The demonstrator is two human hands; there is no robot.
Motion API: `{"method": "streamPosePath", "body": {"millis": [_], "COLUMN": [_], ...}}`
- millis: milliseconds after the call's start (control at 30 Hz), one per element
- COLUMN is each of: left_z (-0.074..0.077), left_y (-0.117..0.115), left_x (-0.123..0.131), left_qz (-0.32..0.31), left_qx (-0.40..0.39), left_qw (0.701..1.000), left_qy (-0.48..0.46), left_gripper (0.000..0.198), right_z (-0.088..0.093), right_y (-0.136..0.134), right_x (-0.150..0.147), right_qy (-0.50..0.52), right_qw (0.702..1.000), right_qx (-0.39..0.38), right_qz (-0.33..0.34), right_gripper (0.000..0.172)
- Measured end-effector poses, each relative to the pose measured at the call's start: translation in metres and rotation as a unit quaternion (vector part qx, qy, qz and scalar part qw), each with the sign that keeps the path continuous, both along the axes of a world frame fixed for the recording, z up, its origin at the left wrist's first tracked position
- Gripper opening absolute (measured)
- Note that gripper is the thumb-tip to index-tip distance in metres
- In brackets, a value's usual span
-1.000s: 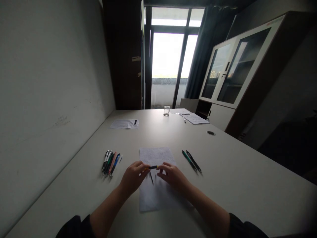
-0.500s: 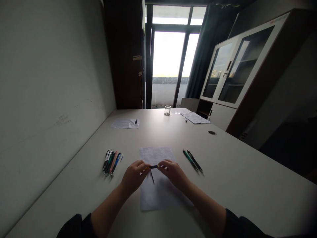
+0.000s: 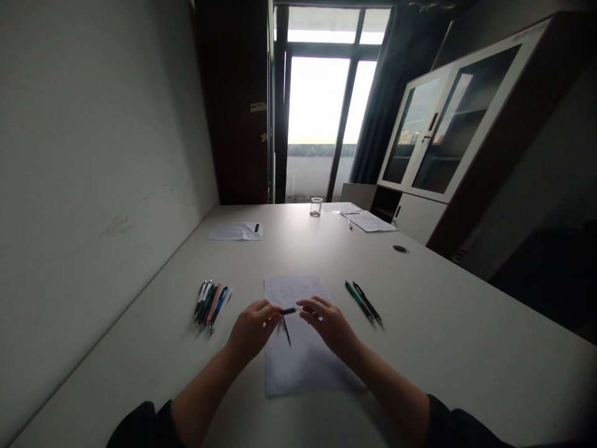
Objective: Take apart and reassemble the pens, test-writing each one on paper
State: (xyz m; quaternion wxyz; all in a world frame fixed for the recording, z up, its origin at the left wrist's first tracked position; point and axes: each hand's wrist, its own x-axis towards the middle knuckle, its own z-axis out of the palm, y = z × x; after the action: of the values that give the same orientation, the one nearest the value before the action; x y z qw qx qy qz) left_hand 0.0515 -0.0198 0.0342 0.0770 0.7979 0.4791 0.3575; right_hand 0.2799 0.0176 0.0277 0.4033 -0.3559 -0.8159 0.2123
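My left hand (image 3: 252, 323) pinches a short dark pen barrel (image 3: 288, 311) with yellow at its ends, held above a lined sheet of paper (image 3: 284, 373). At the barrel's right end is my right hand (image 3: 325, 318), its thumb and fingertips parted and a small gap between them and the barrel. A thin dark stick, like a pen refill (image 3: 286, 333), slants down from below my left fingertips; whether those fingers hold it or it lies on the paper, I cannot tell.
Several pens (image 3: 211, 306) lie in a bunch at left, and a green pen (image 3: 359, 302) and a black pen (image 3: 368, 303) at right. Farther back are a glass jar (image 3: 316, 207), papers (image 3: 370, 221), a plastic-sleeved sheet (image 3: 236, 231) and a round desk hole (image 3: 400, 249). A wall (image 3: 102, 186) borders the left.
My right fingers have let go of the barrel's right end and opened slightly. The barrel, still in my left hand, now tilts up a little to the right.
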Motion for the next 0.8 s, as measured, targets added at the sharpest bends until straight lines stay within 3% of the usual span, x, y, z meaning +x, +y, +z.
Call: {"method": "streamPosePath", "body": {"millis": [133,500,800], "left_z": [0.000,-0.003,-0.005], "left_y": [0.000,0.002,0.002], "left_x": [0.000,-0.001,0.001], "left_qz": [0.005,-0.011,-0.040], "left_qx": [0.000,-0.007,-0.038], "left_qw": [1.000,1.000,0.997], "left_qy": [0.004,0.004,-0.044], "left_gripper": [0.015,0.016,0.015], "right_z": [0.000,0.011,0.008], "right_y": [-0.002,-0.006,-0.009], "right_x": [-0.001,-0.003,-0.005], "right_qy": [0.004,0.012,0.083], "right_qw": [1.000,1.000,0.995], "right_qx": [-0.004,0.009,-0.057], "right_qz": [-0.028,-0.009,-0.008], "right_gripper": [0.014,0.015,0.012]}}
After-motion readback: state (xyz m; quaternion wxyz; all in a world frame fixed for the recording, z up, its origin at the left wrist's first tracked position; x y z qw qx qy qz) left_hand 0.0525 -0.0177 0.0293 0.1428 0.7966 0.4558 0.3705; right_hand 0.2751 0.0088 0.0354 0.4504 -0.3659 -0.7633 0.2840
